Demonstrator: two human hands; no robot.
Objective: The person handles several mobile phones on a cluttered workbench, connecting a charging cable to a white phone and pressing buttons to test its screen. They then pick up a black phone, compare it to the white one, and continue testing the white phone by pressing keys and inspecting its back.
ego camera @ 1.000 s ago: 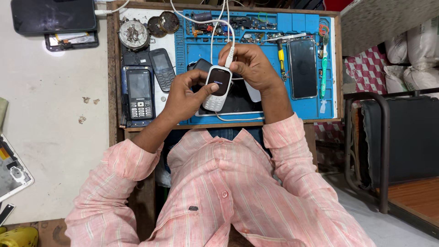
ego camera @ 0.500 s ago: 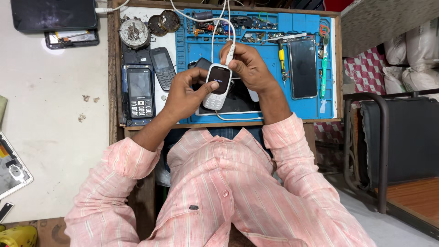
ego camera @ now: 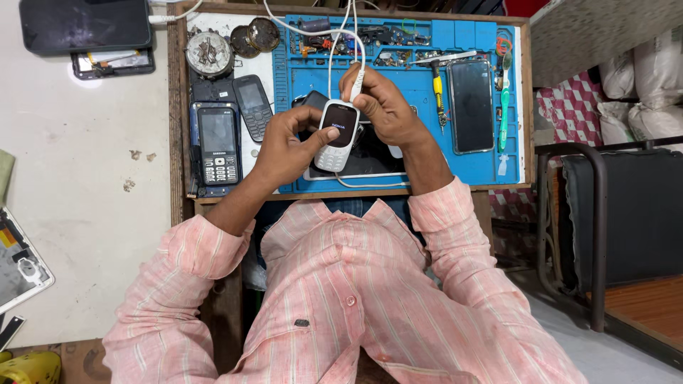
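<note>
A person's left hand [ego camera: 284,146] grips a white keypad phone [ego camera: 337,135] over the middle of the blue mat [ego camera: 409,99] on the bench [ego camera: 178,142]. The right hand [ego camera: 380,103] pinches a white cable plug [ego camera: 356,85] at the phone's top. Two round tins [ego camera: 255,35] of small parts sit at the bench's far left corner. Two dark keypad phones [ego camera: 231,128] lie left of the mat; one black smartphone [ego camera: 471,105] lies right.

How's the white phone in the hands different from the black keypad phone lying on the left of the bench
The white phone is held up between the left hand and right hand; the black keypad phone lies flat on the bench, untouched. The white phone has a white cable running to its top end; the black one shows none. The white shell is rounded, the black one squarer. Both have small screens.
</note>
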